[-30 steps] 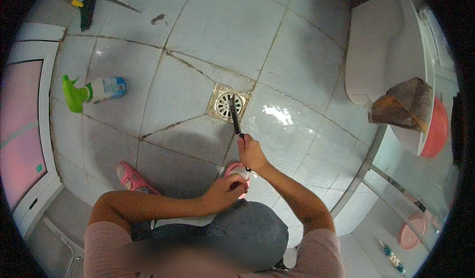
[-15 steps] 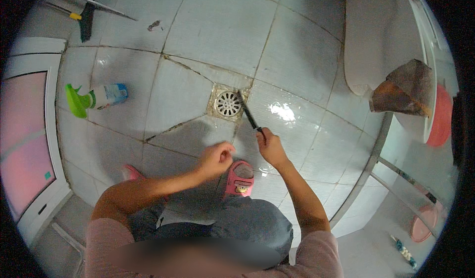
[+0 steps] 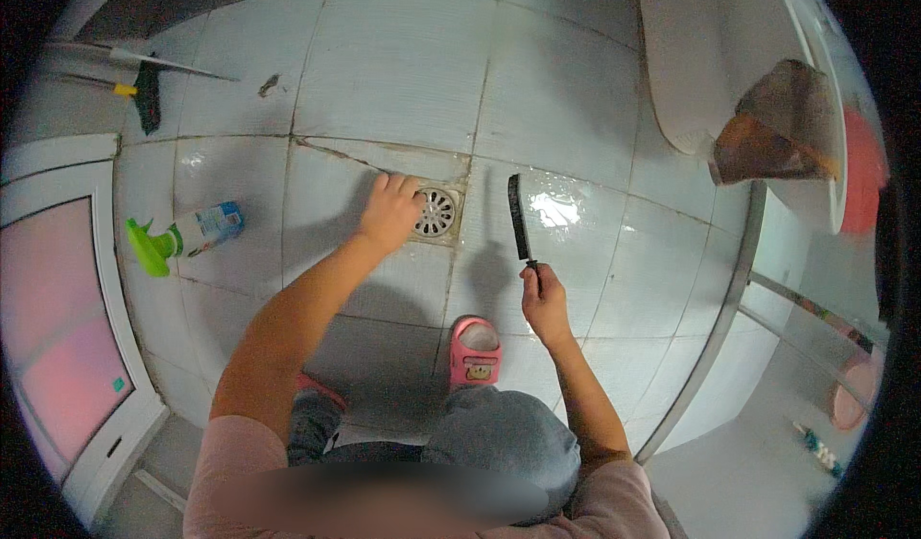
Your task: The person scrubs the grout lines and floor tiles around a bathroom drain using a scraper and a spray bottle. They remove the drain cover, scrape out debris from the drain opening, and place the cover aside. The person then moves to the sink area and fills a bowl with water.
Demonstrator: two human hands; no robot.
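A round metal drain cover (image 3: pixel 436 212) with slots is set in the tiled floor. My left hand (image 3: pixel 389 215) reaches down to its left edge, palm down, fingers bent and somewhat apart, the fingertips at the rim. Nothing shows in that hand, though its underside is hidden. To the right of the drain, my right hand (image 3: pixel 545 301) is closed round the handle of a long, narrow black brush (image 3: pixel 519 218). The brush points away from me, apart from the drain, above wet tile.
A spray bottle (image 3: pixel 203 230) with a green trigger lies at the left, near a white-framed door (image 3: pixel 107 280). A squeegee (image 3: pixel 147 93) is at the far left. A white fixture (image 3: pixel 686 69) with a brown cloth-like piece (image 3: pixel 775 131) stands at the right. My pink sandal (image 3: pixel 475 352) is near the drain.
My left hand has moved forward to the drain's left edge. The brush in my right hand has come away from the drain to the right. The view has shifted slightly.
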